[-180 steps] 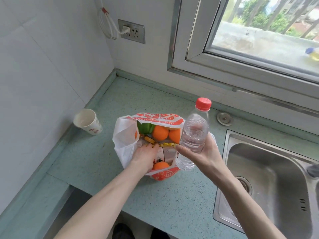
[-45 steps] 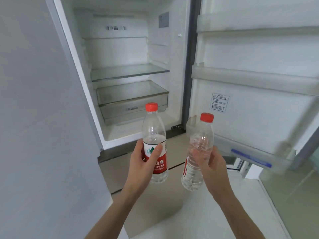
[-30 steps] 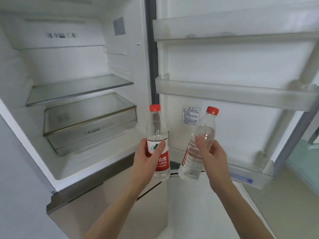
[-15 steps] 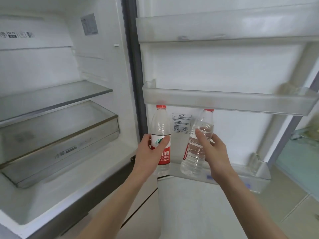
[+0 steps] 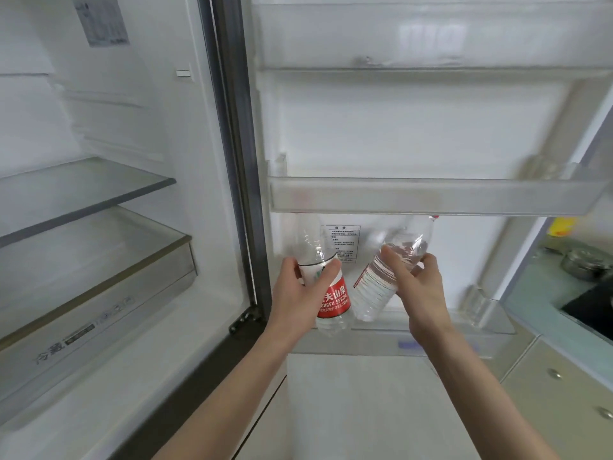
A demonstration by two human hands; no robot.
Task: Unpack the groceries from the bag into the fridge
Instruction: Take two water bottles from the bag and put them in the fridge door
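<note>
From the head camera, the fridge (image 5: 212, 161) stands open, its cabinet on the left and its door (image 5: 414, 127) swung out on the right. The left hand (image 5: 298, 295) grips a water bottle with a red label (image 5: 326, 287), thumb and fingers curled round its middle; it is held roughly upright, its base low over the bottom door shelf (image 5: 431, 340), its top hidden behind the middle door shelf (image 5: 431, 195). Just to its right, the right hand (image 5: 421, 290) grips a second clear bottle (image 5: 388, 270), fingers wrapped round its upper body. This one tilts, its red cap (image 5: 434, 218) leaning up to the right and just touching the underside of the middle door shelf, its base near the other bottle's base. Whether either bottle already rests on the bottom door shelf cannot be told. A small printed sticker (image 5: 343, 240) sits on the door liner between the two bottles.

Inside the cabinet on the left lie a glass shelf (image 5: 83, 190) and below it a clear drawer (image 5: 99, 280). At the far right edge a tabletop (image 5: 544, 300) carries a metal pot (image 5: 585, 263), with a dark cooktop (image 5: 593, 307) nearer
</note>
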